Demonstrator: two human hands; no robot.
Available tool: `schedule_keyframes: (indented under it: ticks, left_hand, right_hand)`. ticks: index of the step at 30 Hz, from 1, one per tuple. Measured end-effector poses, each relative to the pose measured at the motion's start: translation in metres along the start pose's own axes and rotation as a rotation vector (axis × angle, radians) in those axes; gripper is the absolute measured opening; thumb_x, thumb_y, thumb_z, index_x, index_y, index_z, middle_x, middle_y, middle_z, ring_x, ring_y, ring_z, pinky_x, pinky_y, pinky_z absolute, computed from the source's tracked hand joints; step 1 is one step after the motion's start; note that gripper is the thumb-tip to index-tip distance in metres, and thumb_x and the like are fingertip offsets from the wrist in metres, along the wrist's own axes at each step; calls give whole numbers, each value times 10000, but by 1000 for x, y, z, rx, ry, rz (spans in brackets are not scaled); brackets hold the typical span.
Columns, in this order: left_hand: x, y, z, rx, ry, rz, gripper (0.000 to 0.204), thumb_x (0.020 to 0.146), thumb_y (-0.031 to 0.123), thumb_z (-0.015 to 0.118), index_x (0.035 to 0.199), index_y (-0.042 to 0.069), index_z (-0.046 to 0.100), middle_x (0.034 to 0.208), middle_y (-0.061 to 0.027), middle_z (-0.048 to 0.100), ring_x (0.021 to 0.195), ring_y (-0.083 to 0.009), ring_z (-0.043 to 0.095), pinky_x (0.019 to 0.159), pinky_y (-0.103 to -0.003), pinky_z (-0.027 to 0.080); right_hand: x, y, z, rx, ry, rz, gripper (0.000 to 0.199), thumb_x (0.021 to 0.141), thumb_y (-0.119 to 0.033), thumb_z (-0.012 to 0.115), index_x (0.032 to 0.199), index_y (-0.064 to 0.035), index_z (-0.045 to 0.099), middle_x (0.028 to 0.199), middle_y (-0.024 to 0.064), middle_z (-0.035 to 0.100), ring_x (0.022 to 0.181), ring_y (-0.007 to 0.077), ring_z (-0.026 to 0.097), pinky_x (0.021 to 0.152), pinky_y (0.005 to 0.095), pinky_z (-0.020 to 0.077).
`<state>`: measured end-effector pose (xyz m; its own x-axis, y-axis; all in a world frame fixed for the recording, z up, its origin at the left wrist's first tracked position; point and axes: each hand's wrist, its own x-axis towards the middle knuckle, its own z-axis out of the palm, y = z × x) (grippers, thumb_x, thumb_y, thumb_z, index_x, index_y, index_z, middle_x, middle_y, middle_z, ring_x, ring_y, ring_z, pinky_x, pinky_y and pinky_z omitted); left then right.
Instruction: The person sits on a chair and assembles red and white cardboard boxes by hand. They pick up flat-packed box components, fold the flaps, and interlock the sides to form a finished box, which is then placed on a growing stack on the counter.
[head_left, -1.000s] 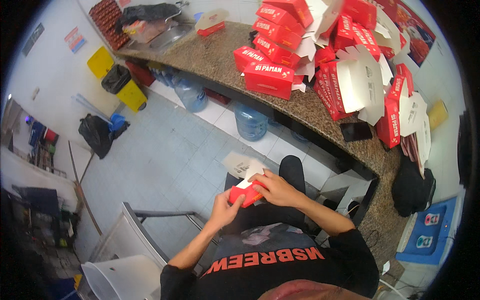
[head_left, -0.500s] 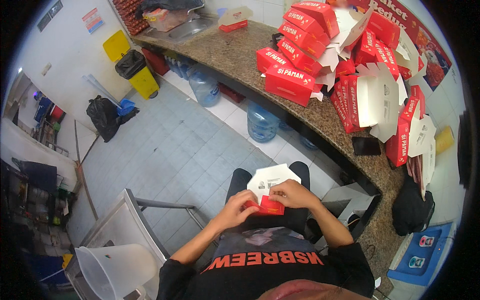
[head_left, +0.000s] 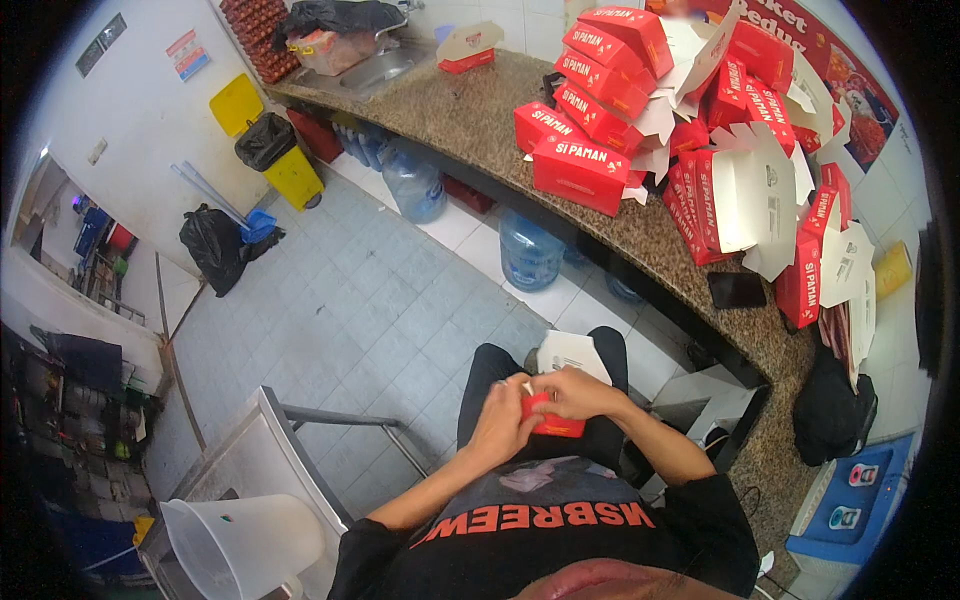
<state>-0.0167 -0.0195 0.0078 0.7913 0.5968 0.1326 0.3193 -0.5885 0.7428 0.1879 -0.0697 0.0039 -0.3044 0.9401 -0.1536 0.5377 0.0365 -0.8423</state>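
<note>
Over my lap is a red cardboard food box (head_left: 562,427), partly folded, with its white inner flap (head_left: 572,354) spread out beyond my hands. My left hand (head_left: 503,416) is closed on the box's left side, fingers bent around the red edge. From the right, my right hand (head_left: 574,393) pinches the card near the middle, close to the left fingertips. Both hands nearly meet at a fold, and the fingers cover much of it.
On the granite counter (head_left: 475,130) to the right lies a heap of red boxes (head_left: 580,172), with a dark phone (head_left: 737,290) beside it. Another box (head_left: 467,62) stands near the sink (head_left: 375,75). A metal table (head_left: 240,455) at left carries a clear plastic jug (head_left: 245,540). Water bottles (head_left: 530,250) stand under the counter.
My left hand has moved right and up, closer to my right hand, with the box's left side bending inward. The white flap has shifted right and shows less.
</note>
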Motion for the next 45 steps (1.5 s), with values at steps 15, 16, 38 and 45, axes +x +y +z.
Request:
schedule_keyframes:
  ticks: [15, 16, 38, 45]
  left_hand:
    - [48, 0, -20, -310, 595, 112, 496, 949, 85, 633, 1388, -38, 440, 1207, -283, 639, 1084, -351, 678, 917, -396, 532]
    - [50, 9, -24, -330, 598, 151, 496, 939, 63, 639, 1383, -38, 442, 1208, -277, 642, 1073, -339, 683, 908, -394, 537]
    - [52, 9, -11, -118, 507, 222, 480, 974, 176, 633, 1371, 10, 421, 1377, -270, 533, 1231, -401, 576, 1021, -459, 464]
    - [24, -34, -74, -1490, 185, -350, 964, 862, 868, 323, 1511, 155, 317, 1544, -176, 393, 1373, -381, 447, 1001, -639, 470]
  right_hand:
    - [21, -83, -33, 713, 620, -182, 228, 1080, -155, 390, 1272, -40, 433, 1159, 82, 599, 987, 142, 653, 768, 309, 587]
    - [21, -85, -35, 676, 629, -198, 232, 1085, -163, 367, 1273, -43, 429, 1161, 86, 596, 1001, 148, 649, 769, 313, 586]
    - [20, -46, -45, 1060, 460, -108, 285, 824, -38, 804, 1071, 26, 677, 1044, 80, 711, 988, 165, 672, 916, 326, 531]
    - [-4, -71, -74, -146, 341, -357, 142, 699, -62, 654, 823, -58, 723, 909, 164, 692, 888, 342, 654, 876, 456, 495]
